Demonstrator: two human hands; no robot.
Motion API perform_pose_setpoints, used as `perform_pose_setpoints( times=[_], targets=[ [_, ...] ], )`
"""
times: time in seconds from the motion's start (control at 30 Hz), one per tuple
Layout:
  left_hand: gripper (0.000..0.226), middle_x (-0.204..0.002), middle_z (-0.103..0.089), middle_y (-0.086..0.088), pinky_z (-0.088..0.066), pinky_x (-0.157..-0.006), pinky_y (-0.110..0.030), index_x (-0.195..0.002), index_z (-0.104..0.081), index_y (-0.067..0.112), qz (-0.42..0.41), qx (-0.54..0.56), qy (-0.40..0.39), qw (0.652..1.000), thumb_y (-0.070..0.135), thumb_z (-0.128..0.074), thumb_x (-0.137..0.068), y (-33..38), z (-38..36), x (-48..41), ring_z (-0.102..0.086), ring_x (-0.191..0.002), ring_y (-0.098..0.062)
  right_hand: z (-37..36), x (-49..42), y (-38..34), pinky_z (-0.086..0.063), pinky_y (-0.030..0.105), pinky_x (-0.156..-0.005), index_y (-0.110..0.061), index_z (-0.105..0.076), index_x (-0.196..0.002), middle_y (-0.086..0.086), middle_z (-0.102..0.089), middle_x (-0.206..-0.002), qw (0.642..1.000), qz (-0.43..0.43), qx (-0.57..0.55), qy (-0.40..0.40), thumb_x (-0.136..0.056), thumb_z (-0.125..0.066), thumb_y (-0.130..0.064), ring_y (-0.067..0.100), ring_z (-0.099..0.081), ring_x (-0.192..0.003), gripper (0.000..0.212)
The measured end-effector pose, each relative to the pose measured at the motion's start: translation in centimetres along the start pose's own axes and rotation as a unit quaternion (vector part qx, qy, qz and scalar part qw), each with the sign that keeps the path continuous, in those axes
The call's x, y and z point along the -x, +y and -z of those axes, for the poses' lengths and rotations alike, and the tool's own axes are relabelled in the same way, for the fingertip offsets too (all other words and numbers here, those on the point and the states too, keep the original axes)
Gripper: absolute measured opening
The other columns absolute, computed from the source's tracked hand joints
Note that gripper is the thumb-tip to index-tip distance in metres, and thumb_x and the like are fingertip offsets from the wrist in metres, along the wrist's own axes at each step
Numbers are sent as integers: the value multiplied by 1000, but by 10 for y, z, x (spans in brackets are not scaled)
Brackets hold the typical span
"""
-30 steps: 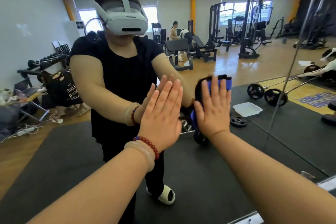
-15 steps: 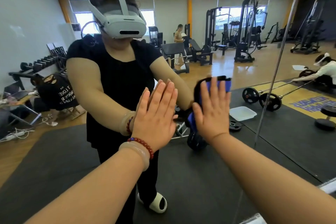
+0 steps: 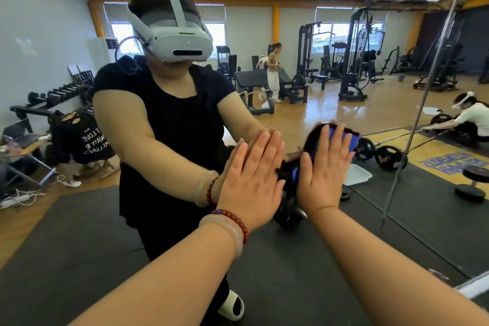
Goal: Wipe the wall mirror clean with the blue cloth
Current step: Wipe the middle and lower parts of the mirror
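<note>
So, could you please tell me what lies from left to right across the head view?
Black dumbbell rack (reflected), left hand flat on the wall mirror, right hand pressing the blue cloth, white plastic tray (reflected), black barbell plates (reflected).

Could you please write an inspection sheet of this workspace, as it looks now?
Surface: wall mirror, vertical seam at right.
Job's things: blue cloth, pressed flat on the mirror under the right hand.
Clutter: white tray and barbell plates on the floor, reflected.
Hands: both flat, fingers straight; left hand on bare glass.
Cables: white cables on the floor, reflected at left.
Surroundings: dumbbell rack, gym machines, other people, all reflected.
</note>
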State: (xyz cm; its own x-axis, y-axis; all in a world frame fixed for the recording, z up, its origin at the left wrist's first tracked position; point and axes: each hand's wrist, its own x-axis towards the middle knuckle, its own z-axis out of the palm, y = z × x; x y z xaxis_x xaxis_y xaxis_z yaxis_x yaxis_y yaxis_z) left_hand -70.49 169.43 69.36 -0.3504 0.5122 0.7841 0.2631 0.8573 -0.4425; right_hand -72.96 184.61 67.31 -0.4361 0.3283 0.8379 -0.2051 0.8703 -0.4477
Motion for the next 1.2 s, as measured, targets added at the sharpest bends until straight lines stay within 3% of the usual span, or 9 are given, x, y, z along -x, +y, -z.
perform_pose_setpoints(
  times=[0.13, 0.2, 0.4, 0.6, 0.73, 0.9, 1.03, 1.2],
  targets=[
    [71, -160, -1, -6, 6, -120, -47, -152, -13, 4, -6, 29, 9, 1000, 42, -31, -94, -3, 1, 2, -1, -148, -28, 9, -26, -1, -1, 45, -118, -9, -13, -155, 16, -6, -162, 972, -215, -76, 55, -98, -27, -36, 34, -3, -149, 64],
    [71, -160, -3, -8, 6, -120, -46, -152, -14, 4, -7, 32, 4, 999, 43, -31, -94, -5, 2, 2, -6, -148, -28, 11, -25, -10, -3, 46, -118, -8, -11, -155, 15, -5, -162, 963, -251, -81, 60, -102, -29, -30, 33, -3, -149, 60],
    [71, -160, -9, -13, 10, -120, -45, -152, -17, 4, -16, 37, -16, 999, 45, -25, -95, -7, 3, 6, -7, -148, -27, -4, 25, -17, 3, 44, -118, -15, -3, -153, 8, 5, -161, 991, -125, -42, -13, -95, -16, -46, 30, 3, -149, 67],
    [73, -160, -9, -9, 3, -121, -44, -152, -21, 6, -3, 35, -17, 999, 48, -32, -93, -5, 3, 8, -9, -148, -26, 12, -35, 11, 0, 49, -119, -12, -11, -156, 12, -3, -163, 963, -249, -76, 62, -95, -20, -37, 31, -1, -150, 66],
    [73, -161, -4, -8, 4, -120, -47, -152, -12, 7, -8, 57, -14, 998, 45, -29, -93, 14, 3, 5, -3, -148, -27, 8, -24, 21, 0, 45, -119, -11, -11, -155, 13, -4, -163, 960, -257, -99, 58, -95, -21, -37, 30, -2, -150, 66],
    [69, -161, -1, -6, -1, -121, -42, -152, -12, 6, -4, 93, -18, 995, 40, -29, -95, 62, -1, -16, -5, -149, -25, 10, 8, 62, 6, 34, -118, -10, -5, -154, 12, 2, -163, 976, -204, -71, -23, -96, -23, -38, 28, 3, -150, 67],
    [68, -160, -6, -6, -3, -121, -42, -151, -13, 5, -1, 101, -9, 995, 38, -30, -94, 92, -5, -41, -10, -148, -24, 26, -47, 106, 1, 45, -118, -11, -7, -155, 13, 1, -163, 961, -265, -78, 13, -94, -18, -42, 31, 1, -150, 69],
    [69, -160, -1, -6, -2, -121, -43, -151, -8, 7, -1, 88, -37, 995, 41, -26, -94, 126, -19, -53, -6, -148, -25, 31, -61, 131, 5, 42, -118, -12, -7, -155, 13, 0, -163, 973, -215, -87, 12, -97, -18, -40, 30, 2, -150, 66]
  ],
)
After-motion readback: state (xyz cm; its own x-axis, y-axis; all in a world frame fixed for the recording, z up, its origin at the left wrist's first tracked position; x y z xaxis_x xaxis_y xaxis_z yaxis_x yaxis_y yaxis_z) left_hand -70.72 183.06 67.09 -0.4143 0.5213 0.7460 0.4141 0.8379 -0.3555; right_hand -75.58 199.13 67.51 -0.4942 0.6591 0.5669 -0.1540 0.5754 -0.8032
